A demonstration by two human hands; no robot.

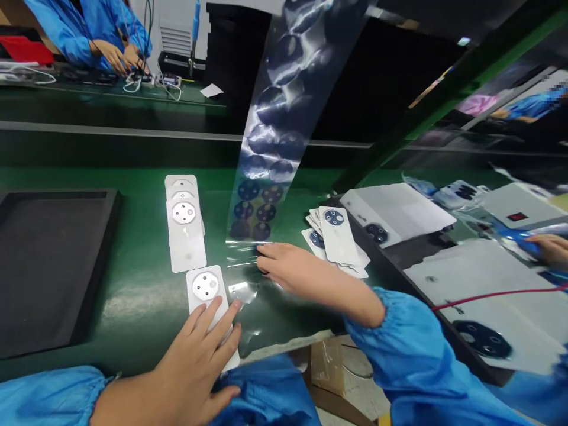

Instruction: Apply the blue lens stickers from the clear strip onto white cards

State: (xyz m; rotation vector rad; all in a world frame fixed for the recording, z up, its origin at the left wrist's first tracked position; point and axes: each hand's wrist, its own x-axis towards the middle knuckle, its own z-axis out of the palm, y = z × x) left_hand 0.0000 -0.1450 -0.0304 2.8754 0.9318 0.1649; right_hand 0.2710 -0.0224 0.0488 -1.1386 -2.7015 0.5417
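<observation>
My left hand (202, 355) lies with spread fingers on a white phone-shaped panel (205, 286), whose round part with small dark holes shows above the fingertips. My right hand (284, 267) is closed at the lower end of a hanging clear film strip (261, 183) carrying rows of dark round stickers; its fingertips meet near a dark round piece, partly hidden. Beyond my left hand lies an overlapping row of white panels (186, 236). Right of the strip sits a loose pile of white panels with dark round stickers (341, 239).
A black tray (48, 266) sits at the left. Along the right, a dark tray edge (417, 290) holds larger white panels (488, 296) under a red cable (501, 294). A person in blue (89, 29) works across the bench, and another person's hand (550, 249) shows far right.
</observation>
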